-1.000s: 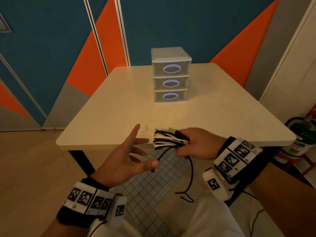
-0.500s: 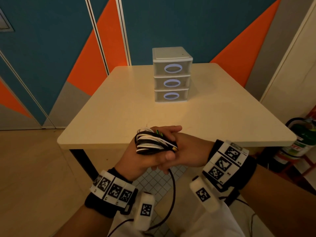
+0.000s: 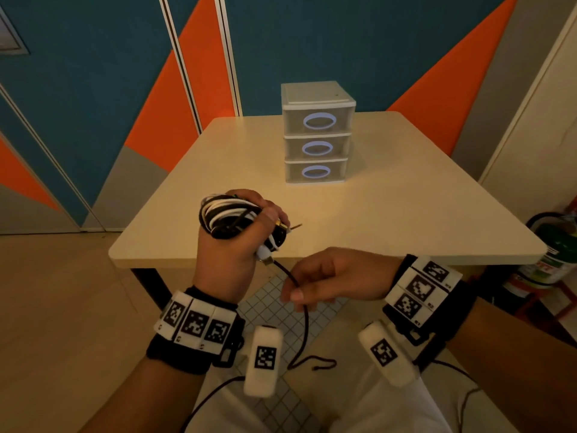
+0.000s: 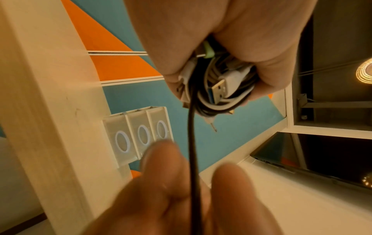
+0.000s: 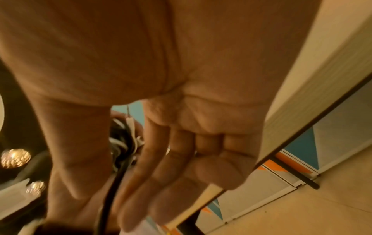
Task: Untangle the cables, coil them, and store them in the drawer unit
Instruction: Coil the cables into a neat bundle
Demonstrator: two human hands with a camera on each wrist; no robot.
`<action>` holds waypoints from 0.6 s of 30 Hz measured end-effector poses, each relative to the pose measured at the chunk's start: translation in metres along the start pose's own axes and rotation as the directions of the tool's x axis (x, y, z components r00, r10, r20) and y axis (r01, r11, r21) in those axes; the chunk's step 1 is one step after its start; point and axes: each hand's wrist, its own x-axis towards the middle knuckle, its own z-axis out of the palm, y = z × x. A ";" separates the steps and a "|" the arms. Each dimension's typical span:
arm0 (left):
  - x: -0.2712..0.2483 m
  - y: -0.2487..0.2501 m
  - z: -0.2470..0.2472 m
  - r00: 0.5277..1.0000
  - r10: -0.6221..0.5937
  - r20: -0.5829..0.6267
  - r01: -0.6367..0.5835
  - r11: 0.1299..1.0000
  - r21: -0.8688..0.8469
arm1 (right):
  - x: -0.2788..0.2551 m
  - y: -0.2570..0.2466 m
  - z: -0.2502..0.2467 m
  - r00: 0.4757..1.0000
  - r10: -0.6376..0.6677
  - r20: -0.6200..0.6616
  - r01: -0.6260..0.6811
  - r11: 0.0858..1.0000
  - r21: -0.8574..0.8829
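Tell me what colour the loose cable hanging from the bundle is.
Black. The loose cable shows best in the left wrist view, dropping from the bundle.

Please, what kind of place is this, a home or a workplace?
Probably an office or studio room, not a home. The wall panels are painted teal and orange, a plain table holds only a drawer unit, and a fire extinguisher stands beside it.

1. The left hand (image 3: pixel 228 260) is bare; its wrist wears a black band (image 3: pixel 187 354) topped by a row of white blocks (image 3: pixel 195 323) printed with black square-code markers.
2. A white capsule-shaped module (image 3: pixel 263 360) bearing one marker hangs beside that band.
3. The right hand (image 3: pixel 337 276) is bare too, with a matching black band, marker blocks (image 3: pixel 421 289) and white module (image 3: pixel 385 353).
4. Thin dark leads run from the wrist gear.
5. Light-coloured clothing (image 3: pixel 374 410) covers the lap.
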 end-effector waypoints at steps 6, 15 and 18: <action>0.004 0.001 -0.013 1.000 0.021 0.000 -0.021 0.982 0.189 | 0.002 0.016 0.011 0.991 0.136 0.008 -0.135 0.977 0.167; -0.004 -0.005 -0.012 0.891 -0.394 0.228 0.123 0.690 0.713 | -0.003 0.006 -0.008 0.938 0.184 -0.295 -0.141 0.977 0.162; -0.005 -0.006 -0.013 0.862 -0.450 0.232 0.078 0.571 0.818 | 0.000 0.002 -0.008 0.932 0.158 -0.325 -0.170 0.985 -0.008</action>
